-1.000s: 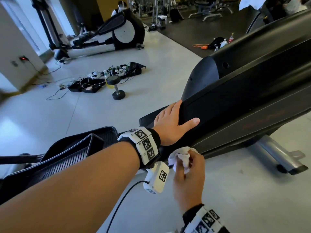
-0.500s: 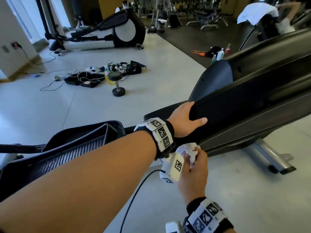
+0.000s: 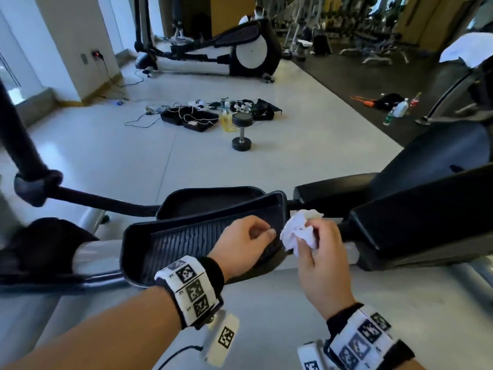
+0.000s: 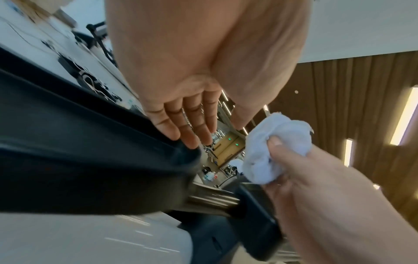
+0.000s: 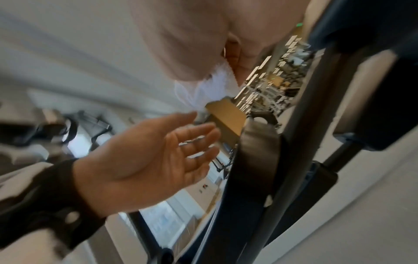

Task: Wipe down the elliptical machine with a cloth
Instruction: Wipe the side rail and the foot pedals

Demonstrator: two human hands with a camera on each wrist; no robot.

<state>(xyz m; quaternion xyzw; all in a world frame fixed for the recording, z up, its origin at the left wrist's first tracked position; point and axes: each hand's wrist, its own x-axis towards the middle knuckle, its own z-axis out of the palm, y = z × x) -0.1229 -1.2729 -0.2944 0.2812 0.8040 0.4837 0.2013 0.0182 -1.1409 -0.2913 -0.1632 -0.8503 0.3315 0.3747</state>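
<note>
Right hand (image 3: 324, 265) gripping a crumpled white cloth (image 3: 300, 232), held just beside the end of the near foot pedal (image 3: 186, 241) of the elliptical machine (image 3: 416, 209). Left hand (image 3: 241, 245) over the ribbed pedal, fingers loosely extended and holding nothing; contact with the pedal rim apparently at the fingertips (image 4: 173, 136), though blur leaves this uncertain.

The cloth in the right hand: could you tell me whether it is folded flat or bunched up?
Bunched up. The white cloth is a crumpled wad pinched in the right hand, with wrinkled lumps sticking out above the fingers; the left wrist view shows the same ball shape.
</note>
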